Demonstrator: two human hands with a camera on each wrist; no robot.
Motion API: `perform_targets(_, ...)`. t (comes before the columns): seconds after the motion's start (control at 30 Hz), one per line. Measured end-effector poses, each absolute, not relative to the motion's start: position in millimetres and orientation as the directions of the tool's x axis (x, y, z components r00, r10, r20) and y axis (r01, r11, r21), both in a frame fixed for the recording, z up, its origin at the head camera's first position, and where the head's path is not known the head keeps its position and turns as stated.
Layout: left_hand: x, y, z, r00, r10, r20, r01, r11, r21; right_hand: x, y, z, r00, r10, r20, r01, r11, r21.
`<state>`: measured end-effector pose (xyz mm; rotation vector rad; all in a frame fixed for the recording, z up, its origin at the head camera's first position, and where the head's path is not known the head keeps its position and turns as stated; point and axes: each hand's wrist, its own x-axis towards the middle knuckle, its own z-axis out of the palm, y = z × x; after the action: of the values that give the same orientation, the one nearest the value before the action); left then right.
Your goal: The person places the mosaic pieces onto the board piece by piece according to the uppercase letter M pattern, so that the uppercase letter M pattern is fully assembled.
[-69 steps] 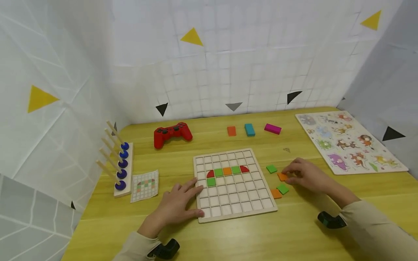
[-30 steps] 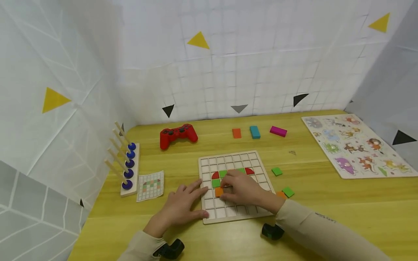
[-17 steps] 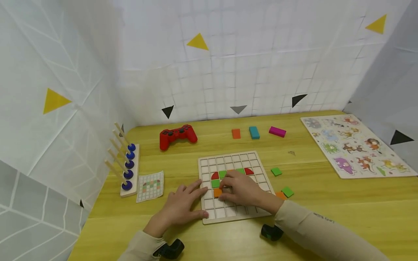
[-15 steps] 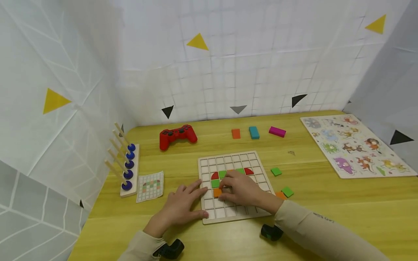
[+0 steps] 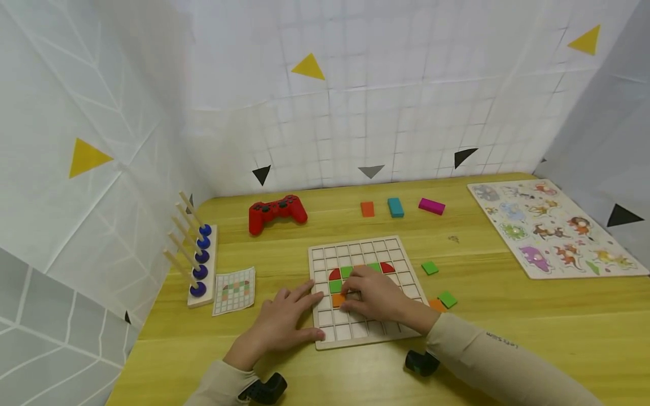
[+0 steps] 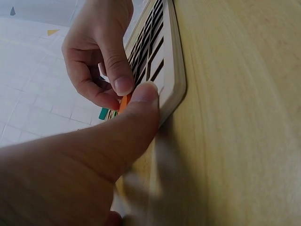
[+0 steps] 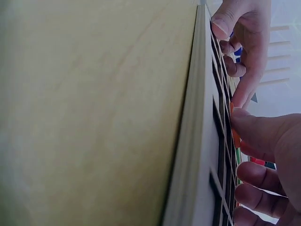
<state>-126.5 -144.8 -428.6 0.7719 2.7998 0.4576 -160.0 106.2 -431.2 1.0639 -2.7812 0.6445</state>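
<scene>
A wooden grid board (image 5: 365, 336) lies on the table, holding a row of red, green and orange tiles with a green tile (image 5: 336, 286) below its left end. My right hand (image 5: 373, 293) is over the board and pinches a square orange tile (image 5: 338, 300) between thumb and forefinger, just under that green tile. In the right wrist view, the orange tile (image 7: 235, 127) is at the board's surface by the thumb tip. My left hand (image 5: 281, 321) rests with spread fingers on the board's left edge. The right hand hides part of the tile row.
Right of the board lie two loose green tiles (image 5: 430, 268) and an orange tile (image 5: 437, 305). A pattern card (image 5: 234, 291) and a peg stand (image 5: 210, 265) are at left. Behind are a red game controller (image 5: 277, 212) and several blocks (image 5: 395, 207). An animal puzzle (image 5: 553, 225) lies at right.
My right hand has picked up an orange tile from right of the board and carried it left onto the grid. The left hand stays on the board; the last half second shows hardly any motion.
</scene>
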Motion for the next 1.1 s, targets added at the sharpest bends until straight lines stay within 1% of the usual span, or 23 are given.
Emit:
perform_targets(0.1,-127,-144,-428,-0.843,0.526,-0.108,0.464,0.815,0.348,-161,106,-432,-0.749,-0.616,0.243,-0.661,0.668,-0.342)
perform_targets(0.33,-131,-142,-427,-0.838,0.536,-0.103,0.474,0.808,0.35,-161,107,-431,-0.766,-0.593,0.249,-0.643,0.69,-0.332)
perform_targets(0.47,-130,-141,-427,-0.84,0.532,-0.105,0.469,0.81,0.351,-160,108,-431,-0.756,-0.601,0.258,-0.654,0.684,-0.322)
perform_targets(0.57,-128,-141,-427,-0.842,0.529,-0.11,0.463,0.811,0.358,-160,115,-431,-0.729,-0.612,0.306,-0.685,0.66,-0.309)
perform_targets(0.67,-125,-142,-428,-0.841,0.529,-0.11,0.461,0.809,0.365,-163,137,-427,-0.716,-0.592,0.369,-0.696,0.642,-0.321)
perform_targets(0.73,-124,-142,-428,-0.84,0.532,-0.109,0.463,0.806,0.368,-166,162,-421,-0.746,-0.549,0.376,-0.664,0.656,-0.358)
perform_targets(0.8,-124,-143,-429,-0.841,0.531,-0.106,0.463,0.807,0.367,-170,191,-415,-0.798,-0.491,0.349,-0.601,0.689,-0.404)
perform_targets(0.9,-124,-145,-428,-0.843,0.528,-0.103,0.462,0.809,0.363,-174,233,-411,-0.874,-0.413,0.256,-0.486,0.753,-0.443)
perform_targets(1.0,-124,-146,-428,-0.843,0.528,-0.102,0.464,0.81,0.358,-175,263,-414,-0.906,-0.389,0.164,-0.421,0.801,-0.427)
perform_targets(1.1,-124,-145,-428,-0.84,0.534,-0.096,0.471,0.806,0.357,-173,279,-419,-0.909,-0.4,0.116,-0.412,0.823,-0.39)
